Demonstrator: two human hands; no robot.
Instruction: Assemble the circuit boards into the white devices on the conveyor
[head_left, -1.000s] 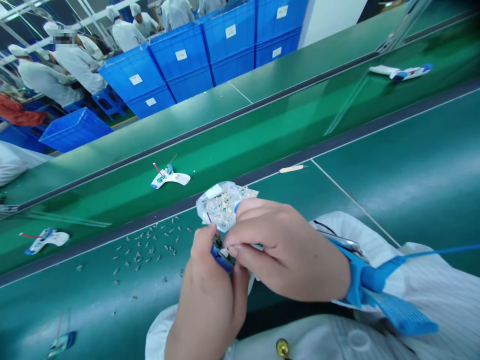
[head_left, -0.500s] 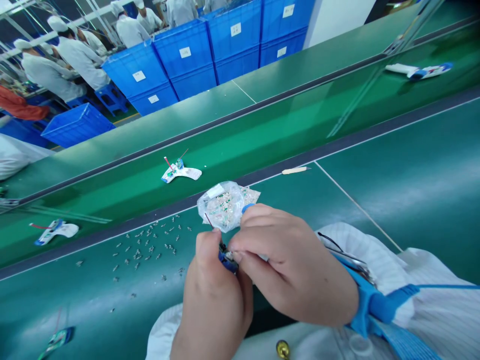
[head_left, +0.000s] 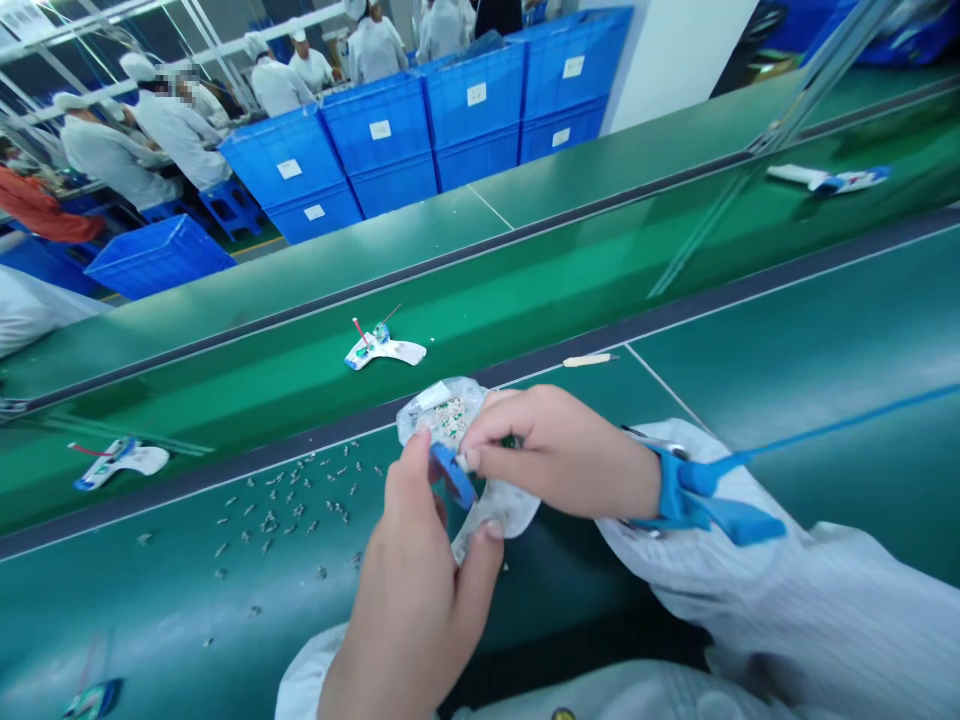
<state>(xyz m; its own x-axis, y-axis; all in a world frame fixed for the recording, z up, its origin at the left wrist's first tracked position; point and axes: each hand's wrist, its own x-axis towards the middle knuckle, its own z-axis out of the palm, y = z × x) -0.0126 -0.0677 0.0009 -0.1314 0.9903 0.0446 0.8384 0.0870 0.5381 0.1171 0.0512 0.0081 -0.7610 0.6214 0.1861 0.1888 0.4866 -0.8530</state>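
Both hands are clenched close together over the near side of the desk. The left hand (head_left: 409,600) pinches a blue-edged electronic part (head_left: 451,475) against a clear plastic bag (head_left: 442,415) of small components, and the right hand (head_left: 555,450), wearing a blue wrist strap (head_left: 697,495), grips the same part. Loose metal pins (head_left: 281,510) lie scattered on the green desk (head_left: 825,310) just left of the hands.
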